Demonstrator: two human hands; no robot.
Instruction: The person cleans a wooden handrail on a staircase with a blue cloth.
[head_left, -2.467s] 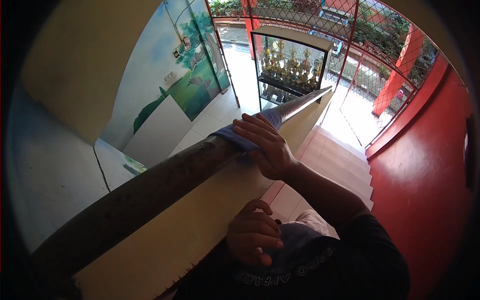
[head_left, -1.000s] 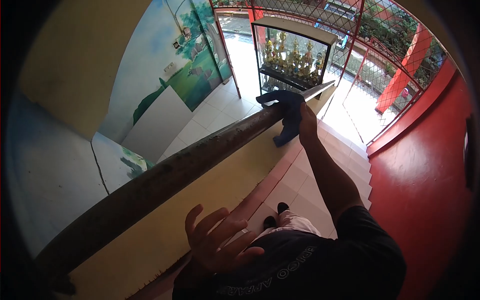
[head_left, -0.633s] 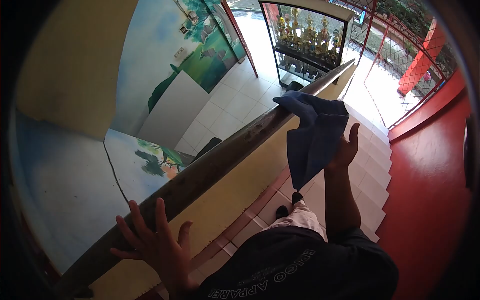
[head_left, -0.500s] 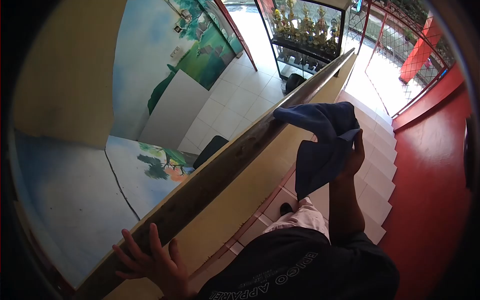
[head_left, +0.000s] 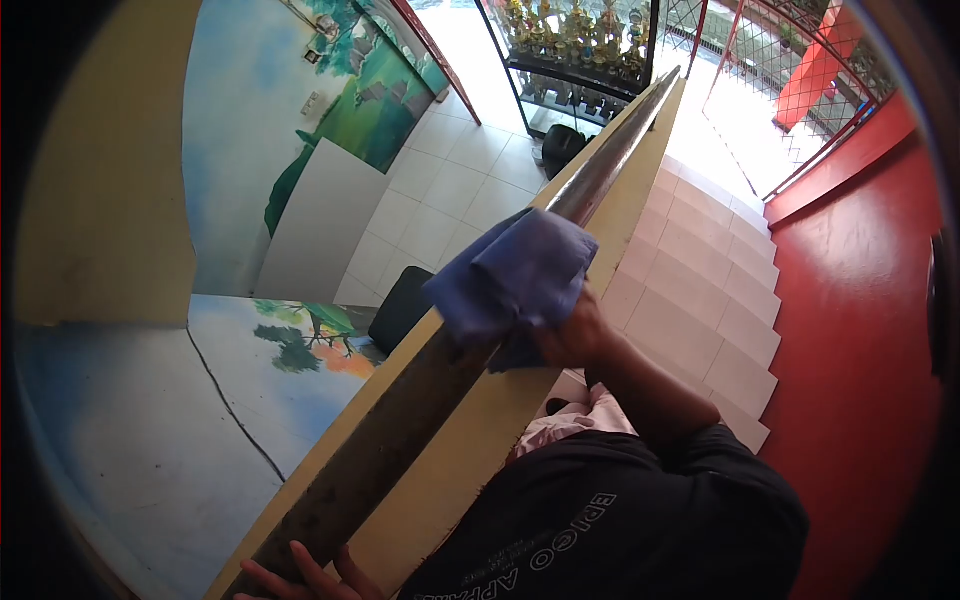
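Head view: I look down along a dark rail (head_left: 405, 430), running from near left to far right.
Blue cloth (head_left: 520, 270): bunched over the rail's middle, its lower fold hanging on the right.
Right grip (head_left: 578, 332): closed on the cloth's right edge; most fingertips are hidden from me.
Left grip (head_left: 328, 588): fingers spread, holding nothing, at the rail's near end; contact pressure I can't tell.
Cloth risk: loose folds could slip if only 1 edge is held.
Stairs (head_left: 690, 290) on right: leaning too far could cost footing.

There are two hands (head_left: 578, 333), one cloth (head_left: 515, 270), one handrail (head_left: 395, 440), one shirt (head_left: 610, 520), one cabinet (head_left: 560, 76) and one board (head_left: 325, 220).
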